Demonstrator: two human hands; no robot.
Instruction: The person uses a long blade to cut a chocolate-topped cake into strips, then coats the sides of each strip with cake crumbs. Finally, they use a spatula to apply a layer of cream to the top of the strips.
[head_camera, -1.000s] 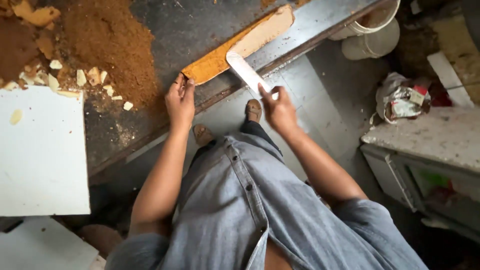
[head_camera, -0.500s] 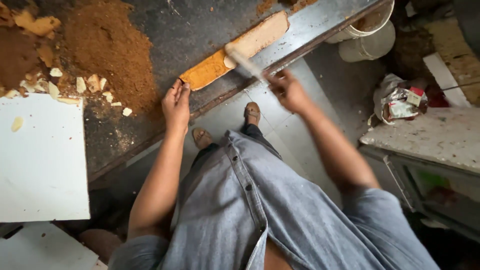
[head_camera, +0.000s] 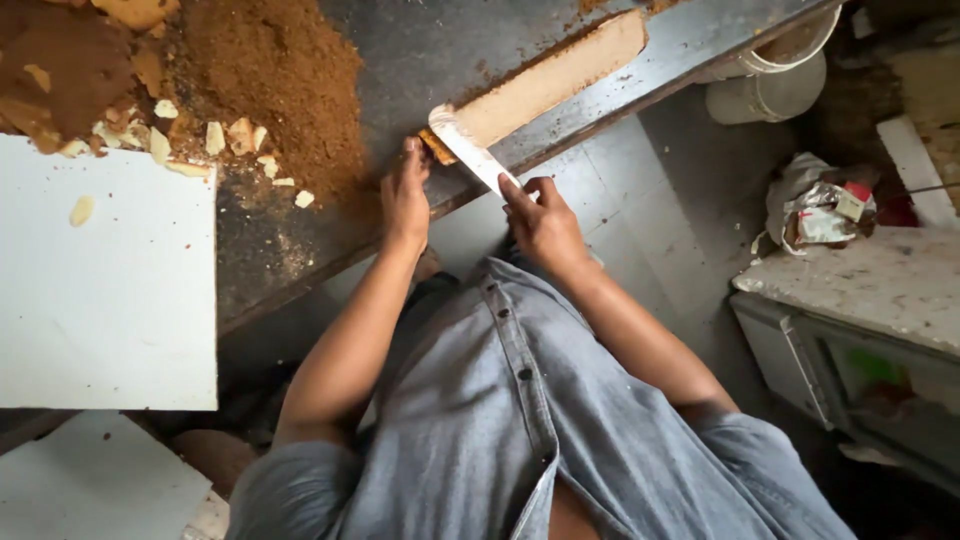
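Nearest: grey button shirt (head_camera: 520, 430), both forearms reaching forward over the desk (head_camera: 300, 240) edge; right hand (head_camera: 545, 225) closed round the handle of a flat pale blade (head_camera: 470, 152), index finger laid along it; left hand (head_camera: 405, 195) flat, fingers together, pressed on the desk just beside the near end of the long tan slab (head_camera: 545, 85); blade tip touching that same near end, between the two hands; slab lying along the desk's front edge, running away up-right; further left, white board (head_camera: 100, 290) on the desk, pale chips (head_camera: 215, 140) and a heap of brown powder (head_camera: 270, 80) beyond it; far right on the floor, white bucket (head_camera: 770, 80), crumpled bag (head_camera: 820, 205), stone-topped cabinet (head_camera: 860, 290).
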